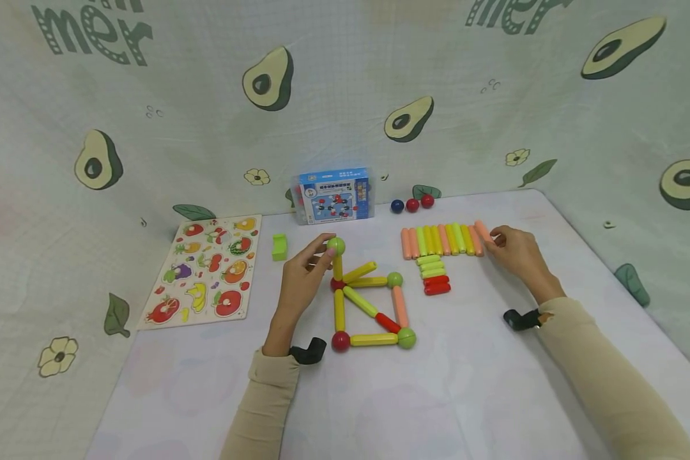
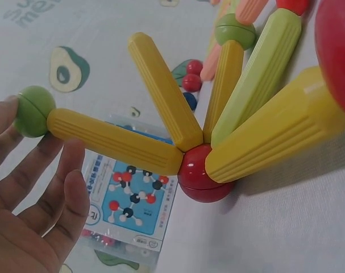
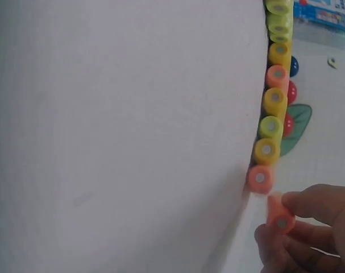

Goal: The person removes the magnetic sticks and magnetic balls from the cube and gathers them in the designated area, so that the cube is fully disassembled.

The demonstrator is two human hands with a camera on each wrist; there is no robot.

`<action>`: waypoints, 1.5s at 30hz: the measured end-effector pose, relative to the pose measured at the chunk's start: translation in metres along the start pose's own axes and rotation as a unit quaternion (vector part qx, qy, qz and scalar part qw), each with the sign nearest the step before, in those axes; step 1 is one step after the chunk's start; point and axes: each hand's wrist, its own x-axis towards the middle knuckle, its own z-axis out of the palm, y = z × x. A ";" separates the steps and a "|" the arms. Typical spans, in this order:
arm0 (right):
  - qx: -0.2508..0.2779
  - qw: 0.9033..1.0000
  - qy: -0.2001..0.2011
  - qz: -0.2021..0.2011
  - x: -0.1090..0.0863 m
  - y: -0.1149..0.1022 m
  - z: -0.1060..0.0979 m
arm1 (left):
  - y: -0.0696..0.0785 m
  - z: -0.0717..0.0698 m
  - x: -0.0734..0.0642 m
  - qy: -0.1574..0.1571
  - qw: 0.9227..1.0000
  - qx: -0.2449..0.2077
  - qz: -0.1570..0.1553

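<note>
My left hand [image 1: 300,278] holds a green ball [image 1: 336,246] with its fingertips, atop an upright yellow rod [image 2: 115,142]. That rod rises from a red ball [image 2: 203,173], where several other rods meet, one yellow rod [image 1: 360,273] slanting upward. The joined frame lies on the table with a green ball [image 1: 406,338] and a red ball [image 1: 341,341] at its near corners. A light-green rod [image 1: 360,301] and a red rod [image 1: 388,322] cross it diagonally. On the right, my right hand [image 1: 517,255] pinches a salmon rod [image 3: 279,213] beside the end of a row of loose rods [image 1: 443,241].
Below the row lie short green rods [image 1: 431,266] and red rods [image 1: 437,285]. Behind stand a boxed set [image 1: 335,197], a blue ball [image 1: 397,206] and two red balls [image 1: 420,203]. A fruit board [image 1: 207,271] and a small green block [image 1: 279,247] lie left.
</note>
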 end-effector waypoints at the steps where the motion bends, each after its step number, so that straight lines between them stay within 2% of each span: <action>1: -0.002 1.000 -0.008 0.008 0.001 0.000 0.000 | 0.000 0.000 0.000 0.000 1.000 -0.001 0.000; 4: -0.003 1.000 -0.023 0.019 0.003 0.001 0.002 | -0.001 -0.001 0.000 0.001 1.000 -0.004 0.003; 12: -0.016 0.999 -0.033 -0.038 0.003 0.000 0.001 | -0.001 -0.002 0.000 0.000 1.000 -0.009 0.012; 15: -0.020 0.998 -0.011 -0.051 -0.004 -0.015 0.002 | -0.001 -0.002 0.000 -0.002 1.000 -0.010 0.014; 18: -0.014 0.996 0.014 -0.090 -0.016 -0.040 0.005 | 0.000 -0.002 0.000 -0.001 1.000 -0.009 0.014; 22: 0.015 0.983 0.024 -0.180 -0.030 -0.076 0.008 | 0.000 -0.002 0.001 -0.002 1.000 -0.007 0.015; 25: 0.055 0.968 0.014 -0.246 -0.037 -0.099 0.014 | 0.000 -0.002 0.000 -0.003 1.000 -0.007 0.013; 28: 0.098 0.952 -0.008 -0.290 -0.042 -0.120 0.026 | -0.001 -0.001 0.000 -0.002 1.000 -0.007 0.010; 32: 0.136 0.940 -0.042 -0.310 -0.047 -0.144 0.047 | -0.002 -0.001 0.000 -0.003 1.000 -0.011 0.009; 37: 0.167 0.932 -0.074 -0.314 -0.048 -0.169 0.067 | -0.002 0.000 0.000 0.001 1.000 -0.011 0.007; 41: 0.165 0.925 -0.071 -0.335 -0.047 -0.179 0.078 | -0.003 0.000 0.000 0.003 1.000 -0.015 0.005; 45: 0.150 0.928 -0.045 -0.339 -0.047 -0.181 0.083 | -0.003 0.000 0.000 0.000 1.000 -0.015 0.008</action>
